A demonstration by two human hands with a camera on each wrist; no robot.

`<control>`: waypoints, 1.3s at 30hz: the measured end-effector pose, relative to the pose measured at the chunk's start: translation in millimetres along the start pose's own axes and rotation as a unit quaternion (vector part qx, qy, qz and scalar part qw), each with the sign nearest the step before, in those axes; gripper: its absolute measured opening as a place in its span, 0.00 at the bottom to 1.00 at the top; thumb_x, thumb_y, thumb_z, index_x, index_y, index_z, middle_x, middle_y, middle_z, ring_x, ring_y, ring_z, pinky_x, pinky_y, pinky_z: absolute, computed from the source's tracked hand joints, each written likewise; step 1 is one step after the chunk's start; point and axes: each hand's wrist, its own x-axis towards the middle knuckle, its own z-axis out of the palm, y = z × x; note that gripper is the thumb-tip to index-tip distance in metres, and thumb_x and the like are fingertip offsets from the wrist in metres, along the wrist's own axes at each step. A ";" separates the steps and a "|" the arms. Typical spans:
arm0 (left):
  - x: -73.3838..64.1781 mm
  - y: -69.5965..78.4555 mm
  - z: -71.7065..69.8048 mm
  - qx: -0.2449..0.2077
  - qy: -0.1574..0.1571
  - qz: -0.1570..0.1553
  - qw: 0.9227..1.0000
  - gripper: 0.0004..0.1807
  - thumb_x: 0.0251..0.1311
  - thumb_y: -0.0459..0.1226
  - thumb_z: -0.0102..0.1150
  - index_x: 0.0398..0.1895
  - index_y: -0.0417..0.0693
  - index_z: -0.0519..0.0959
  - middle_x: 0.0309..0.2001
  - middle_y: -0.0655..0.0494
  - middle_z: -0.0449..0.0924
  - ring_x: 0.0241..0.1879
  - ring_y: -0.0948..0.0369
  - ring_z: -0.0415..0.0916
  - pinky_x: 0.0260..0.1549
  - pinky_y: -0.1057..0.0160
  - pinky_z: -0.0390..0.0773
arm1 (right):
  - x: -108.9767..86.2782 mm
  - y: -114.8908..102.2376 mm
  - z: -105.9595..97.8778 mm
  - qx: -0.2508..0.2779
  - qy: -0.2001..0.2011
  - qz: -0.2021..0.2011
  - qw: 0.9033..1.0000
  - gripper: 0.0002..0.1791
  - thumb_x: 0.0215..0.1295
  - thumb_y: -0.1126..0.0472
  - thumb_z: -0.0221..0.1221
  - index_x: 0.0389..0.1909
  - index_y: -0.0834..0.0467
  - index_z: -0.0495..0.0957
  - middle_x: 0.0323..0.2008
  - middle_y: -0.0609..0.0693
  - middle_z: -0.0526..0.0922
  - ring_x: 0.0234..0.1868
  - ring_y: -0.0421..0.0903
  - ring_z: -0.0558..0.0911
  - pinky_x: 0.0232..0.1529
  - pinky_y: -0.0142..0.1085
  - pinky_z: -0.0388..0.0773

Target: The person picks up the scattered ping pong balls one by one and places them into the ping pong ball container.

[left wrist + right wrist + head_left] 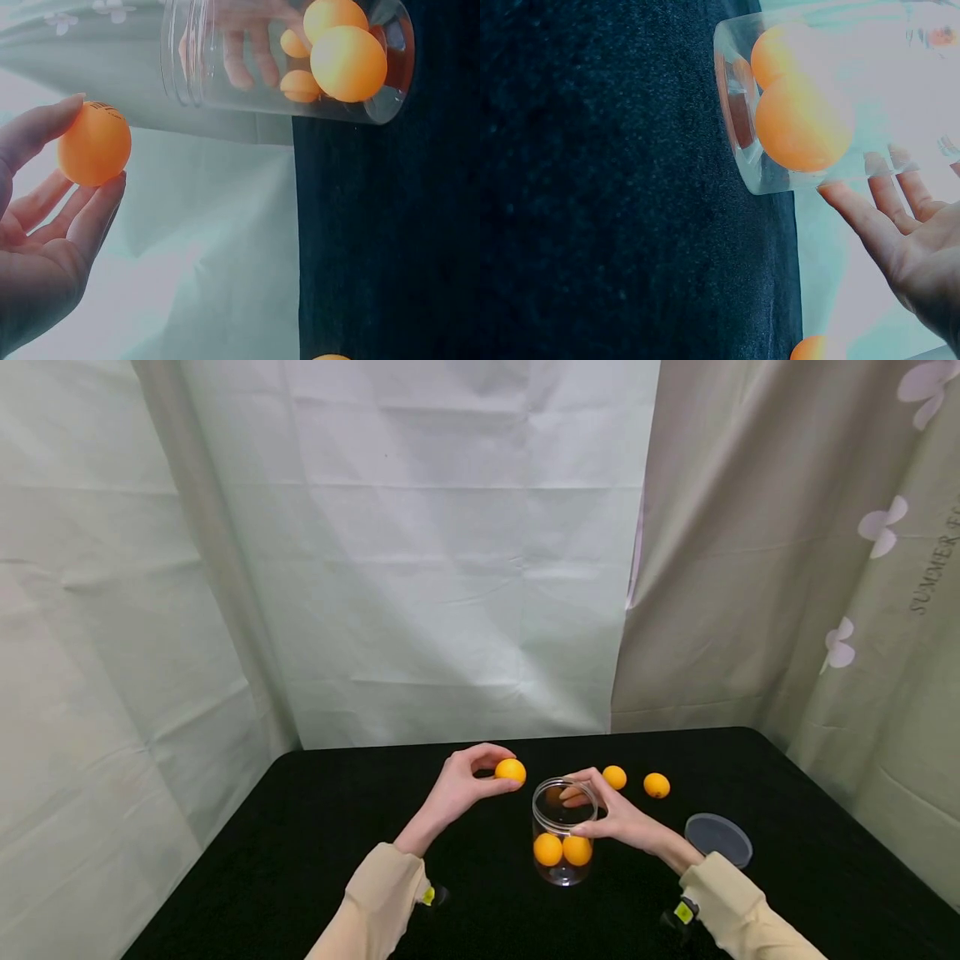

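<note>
My left hand (467,781) pinches an orange ping-pong ball (511,771) between thumb and fingertips, to the left of the jar's mouth. Dark print shows on that ball (94,144) in the left wrist view. A clear open-topped jar (564,875) stands upright on the black table, two orange ping-pong balls (804,124) side by side near its bottom. Around the jar's upper right side my right hand (611,814) holds on, thumb in front and fingers behind. The right wrist view shows those fingers (862,225) against the clear wall.
Two more orange balls lie on the table behind my right hand, one ball (614,777) beside it and another ball (656,785) further right. A round grey lid (718,839) lies by my right forearm. Pale curtains (450,568) hang behind the black table (300,827).
</note>
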 end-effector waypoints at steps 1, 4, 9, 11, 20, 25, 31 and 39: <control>0.4 1.1 0.9 0.001 -0.001 0.002 1.000 0.17 0.53 0.33 0.62 0.46 0.35 0.74 0.42 0.47 0.76 0.40 0.53 0.72 0.41 0.58 0.72 | 0.1 0.4 -0.2 0.001 -0.001 -0.002 1.000 0.32 0.56 0.64 0.56 0.60 0.58 0.52 0.56 0.61 0.61 0.55 0.58 0.64 0.51 0.51 0.61; 2.4 3.0 3.7 0.000 -0.005 0.005 1.000 0.18 0.53 0.33 0.62 0.46 0.35 0.74 0.42 0.47 0.76 0.40 0.53 0.72 0.41 0.58 0.72 | 0.2 0.5 -0.5 0.003 -0.002 -0.004 1.000 0.32 0.56 0.64 0.55 0.60 0.59 0.52 0.56 0.61 0.61 0.55 0.59 0.63 0.51 0.51 0.61; 6.1 5.1 8.9 -0.002 -0.013 0.011 1.000 0.17 0.53 0.33 0.62 0.46 0.35 0.74 0.42 0.46 0.76 0.40 0.52 0.72 0.40 0.58 0.73 | -0.1 0.8 -0.1 0.000 -0.005 -0.008 1.000 0.32 0.56 0.63 0.55 0.59 0.58 0.52 0.56 0.61 0.61 0.55 0.59 0.63 0.51 0.52 0.61; 7.8 6.0 11.5 -0.003 -0.017 0.012 1.000 0.17 0.53 0.33 0.62 0.46 0.36 0.74 0.43 0.47 0.76 0.41 0.52 0.72 0.40 0.59 0.72 | -0.2 0.6 0.2 -0.001 -0.006 -0.009 1.000 0.31 0.56 0.62 0.55 0.59 0.58 0.52 0.56 0.61 0.61 0.55 0.59 0.63 0.51 0.52 0.61; 12.8 10.5 22.3 -0.008 -0.035 0.017 0.999 0.18 0.53 0.32 0.62 0.47 0.35 0.74 0.43 0.47 0.76 0.42 0.53 0.72 0.40 0.59 0.73 | -1.2 -0.2 -0.1 -0.006 -0.004 -0.006 1.000 0.31 0.56 0.62 0.55 0.59 0.57 0.53 0.56 0.60 0.61 0.55 0.58 0.64 0.51 0.51 0.60; 14.3 13.7 27.3 -0.012 -0.041 0.018 0.999 0.17 0.54 0.32 0.61 0.47 0.35 0.74 0.43 0.46 0.76 0.42 0.52 0.72 0.39 0.60 0.73 | -1.8 -0.2 -0.1 -0.008 -0.003 -0.004 1.000 0.31 0.57 0.61 0.55 0.59 0.57 0.53 0.55 0.61 0.62 0.55 0.57 0.64 0.51 0.52 0.60; 15.4 15.6 32.6 -0.016 -0.048 0.017 0.999 0.16 0.54 0.32 0.61 0.46 0.36 0.74 0.42 0.47 0.76 0.42 0.52 0.73 0.39 0.61 0.73 | -1.9 0.2 0.4 -0.008 0.000 0.005 1.000 0.31 0.57 0.62 0.55 0.59 0.56 0.53 0.56 0.61 0.61 0.55 0.58 0.63 0.51 0.52 0.60; 16.6 16.1 36.6 -0.014 -0.051 0.023 0.998 0.15 0.53 0.32 0.62 0.45 0.37 0.75 0.42 0.47 0.76 0.41 0.52 0.73 0.38 0.62 0.73 | -1.0 -1.9 1.1 -0.006 -0.001 0.009 1.000 0.30 0.57 0.62 0.55 0.59 0.56 0.53 0.56 0.61 0.62 0.56 0.57 0.63 0.51 0.52 0.60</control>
